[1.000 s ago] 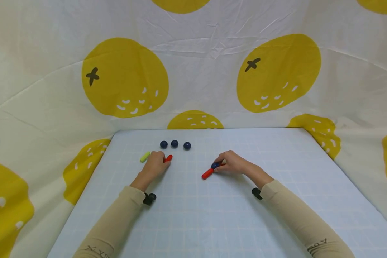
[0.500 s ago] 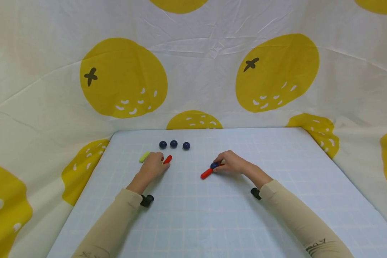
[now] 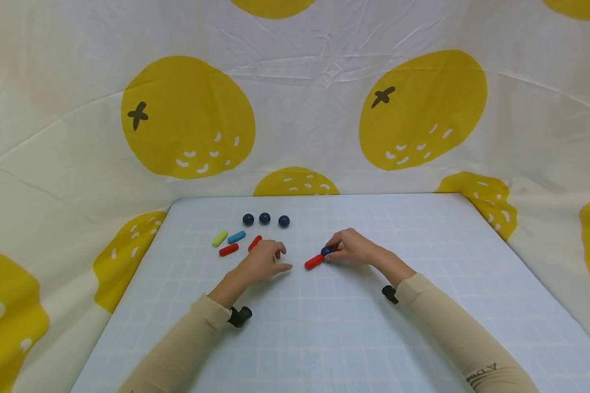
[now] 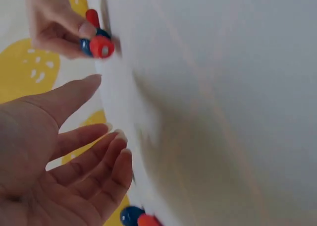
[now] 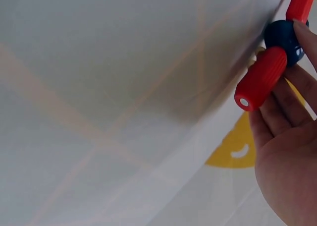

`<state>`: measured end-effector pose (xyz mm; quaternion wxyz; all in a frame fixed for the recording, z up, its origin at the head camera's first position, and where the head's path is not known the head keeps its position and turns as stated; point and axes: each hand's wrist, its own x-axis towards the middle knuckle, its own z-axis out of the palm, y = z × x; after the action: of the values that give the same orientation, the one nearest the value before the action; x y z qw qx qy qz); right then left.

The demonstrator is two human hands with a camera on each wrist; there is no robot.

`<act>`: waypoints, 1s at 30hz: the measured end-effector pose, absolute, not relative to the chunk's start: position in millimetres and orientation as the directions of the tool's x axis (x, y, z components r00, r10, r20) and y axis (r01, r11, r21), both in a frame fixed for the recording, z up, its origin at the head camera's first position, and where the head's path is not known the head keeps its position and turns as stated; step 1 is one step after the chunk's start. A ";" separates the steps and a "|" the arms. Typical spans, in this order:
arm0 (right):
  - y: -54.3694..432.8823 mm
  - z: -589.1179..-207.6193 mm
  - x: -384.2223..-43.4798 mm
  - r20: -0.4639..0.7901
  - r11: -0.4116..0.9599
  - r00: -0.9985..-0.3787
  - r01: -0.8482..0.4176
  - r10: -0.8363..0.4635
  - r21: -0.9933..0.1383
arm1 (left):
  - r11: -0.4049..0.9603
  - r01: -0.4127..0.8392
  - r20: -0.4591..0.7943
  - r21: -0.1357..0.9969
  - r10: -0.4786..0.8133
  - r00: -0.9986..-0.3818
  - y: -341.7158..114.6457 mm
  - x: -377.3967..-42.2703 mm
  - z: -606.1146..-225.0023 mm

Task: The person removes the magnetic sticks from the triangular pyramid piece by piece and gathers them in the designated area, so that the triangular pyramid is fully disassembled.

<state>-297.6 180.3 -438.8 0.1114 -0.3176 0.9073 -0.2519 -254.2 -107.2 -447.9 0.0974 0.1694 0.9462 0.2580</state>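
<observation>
My right hand [image 3: 351, 248] pinches a dark blue ball [image 5: 280, 35] between thumb and fingers. Joined to that ball are two red magnetic building rods: the near rod [image 5: 260, 80] shows ribbed sides and a pale dot on its end, while the far rod [image 5: 299, 3] extends from the opposite side. In the head view, one red rod [image 3: 313, 262] points down-left from the ball and the other is mostly covered by the hand. My left hand [image 3: 260, 262] hovers to the left of this piece, holding nothing, its thumb and fingers spread apart with the gap facing the piece.
Behind the left hand lie a red rod [image 3: 254, 243], partly covered, another red rod [image 3: 228, 250], a light blue rod [image 3: 236, 237] and a lime rod [image 3: 219, 238]. Farther back sit three dark blue balls [image 3: 264, 218]. A fruit-patterned cloth [image 3: 314, 109] hangs behind the table [image 3: 300, 338].
My left hand has moved right and nearer from among the loose rods, uncovering the light blue rod and a red rod. My right hand keeps its pinch on the ball, nearly still.
</observation>
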 end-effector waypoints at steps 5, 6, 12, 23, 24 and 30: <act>179.9 -437.9 -298.0 -0.044 0.677 -0.779 -0.513 -0.625 -0.528 | 0.740 0.303 -0.128 0.601 0.464 -0.877 -84.3 -259.7 -454.9; 179.8 -437.8 -297.9 -0.039 0.673 -0.778 -0.516 -0.627 -0.529 | 0.729 0.305 -0.127 0.612 0.472 -0.872 -80.5 -261.0 -455.8; 180.3 -439.8 -297.9 -0.019 0.665 -0.780 -0.521 -0.626 -0.534 | 0.694 0.298 -0.104 0.655 0.473 -0.875 -63.4 -267.7 -458.3; 188.6 -435.4 -304.0 -0.108 0.650 -0.748 -0.484 -0.655 -0.586 | 0.694 0.279 -0.093 0.664 0.447 -0.890 -58.0 -277.5 -462.4; 189.5 -434.8 -304.9 -0.120 0.649 -0.745 -0.477 -0.657 -0.593 | 0.694 0.279 -0.094 0.664 0.448 -0.889 -58.3 -277.9 -462.6; 191.5 -433.7 -311.0 -0.147 0.639 -0.728 -0.464 -0.670 -0.614 | 0.690 0.269 -0.102 0.672 0.445 -0.890 -59.5 -278.9 -462.2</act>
<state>-311.0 191.5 -433.7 0.1840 -0.3199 0.8863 -0.2797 -278.9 -59.5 -462.2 0.1293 0.1962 0.9101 0.3412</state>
